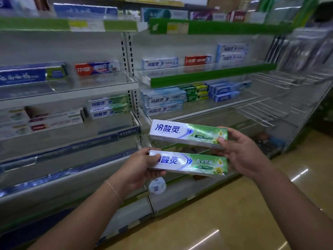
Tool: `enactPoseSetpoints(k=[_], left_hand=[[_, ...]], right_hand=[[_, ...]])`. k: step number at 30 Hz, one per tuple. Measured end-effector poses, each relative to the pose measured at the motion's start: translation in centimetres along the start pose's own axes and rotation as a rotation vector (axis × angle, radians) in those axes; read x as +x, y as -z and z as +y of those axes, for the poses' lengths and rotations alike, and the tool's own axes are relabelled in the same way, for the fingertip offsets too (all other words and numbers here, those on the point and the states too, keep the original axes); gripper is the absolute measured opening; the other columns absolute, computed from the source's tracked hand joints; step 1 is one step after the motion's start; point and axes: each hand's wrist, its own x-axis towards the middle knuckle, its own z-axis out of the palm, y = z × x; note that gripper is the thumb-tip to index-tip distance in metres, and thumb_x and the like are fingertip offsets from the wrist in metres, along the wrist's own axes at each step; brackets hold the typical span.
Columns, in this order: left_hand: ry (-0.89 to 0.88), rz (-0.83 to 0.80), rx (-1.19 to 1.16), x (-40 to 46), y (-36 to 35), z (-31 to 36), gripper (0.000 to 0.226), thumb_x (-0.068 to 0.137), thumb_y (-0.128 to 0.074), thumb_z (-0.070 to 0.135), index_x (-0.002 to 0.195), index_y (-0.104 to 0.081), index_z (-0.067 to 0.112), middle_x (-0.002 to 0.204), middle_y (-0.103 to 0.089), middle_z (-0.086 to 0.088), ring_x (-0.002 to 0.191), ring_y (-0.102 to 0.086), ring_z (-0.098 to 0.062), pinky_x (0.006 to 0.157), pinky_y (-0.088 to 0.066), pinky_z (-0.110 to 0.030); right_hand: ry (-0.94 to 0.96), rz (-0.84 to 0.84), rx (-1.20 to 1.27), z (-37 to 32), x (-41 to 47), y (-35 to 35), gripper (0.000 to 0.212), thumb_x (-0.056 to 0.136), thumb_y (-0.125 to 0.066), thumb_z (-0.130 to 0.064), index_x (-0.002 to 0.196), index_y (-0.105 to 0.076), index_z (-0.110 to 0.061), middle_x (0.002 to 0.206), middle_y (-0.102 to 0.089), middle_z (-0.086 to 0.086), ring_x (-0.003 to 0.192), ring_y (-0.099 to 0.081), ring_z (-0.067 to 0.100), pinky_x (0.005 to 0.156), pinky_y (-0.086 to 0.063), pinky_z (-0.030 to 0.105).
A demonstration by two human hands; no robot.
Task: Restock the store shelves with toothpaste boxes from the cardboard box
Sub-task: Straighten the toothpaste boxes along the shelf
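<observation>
I hold two white-and-green toothpaste boxes in front of the shelves. My left hand [142, 168] grips the left end of the lower box [191, 164], thumb across its front. My right hand [239, 150] grips the right end of the upper box [183, 133], thumb on its front face. Both boxes lie level, one above the other and a little apart. Matching green boxes [108, 107] are stacked on a middle shelf to the left. The cardboard box is out of view.
Glass-fronted shelves [72, 87] hold a few toothpaste boxes, with wide bare stretches. Blue-white boxes [162, 101] are stacked on the right bay's middle shelf. Wire hooks [266, 112] stick out at the right. The tan floor [234, 213] runs along the shelf base.
</observation>
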Motion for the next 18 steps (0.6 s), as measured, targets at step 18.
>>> enactPoseSetpoints(k=[18], left_hand=[[0.040,-0.036,-0.054,8.8,3.1,3.0,0.015,0.099,-0.050,0.006,0.114,-0.053,0.002,0.104,-0.071,-0.022,0.083,-0.071,-0.028,0.055,-0.059,-0.032]], right_hand=[[-0.038,-0.031,-0.075,1.5,9.7,-1.9,0.083,0.042,-0.095,-0.030,0.118,-0.064,-0.017,0.112,-0.071,0.020,0.091,-0.072,0.033,0.071,-0.061,0.043]])
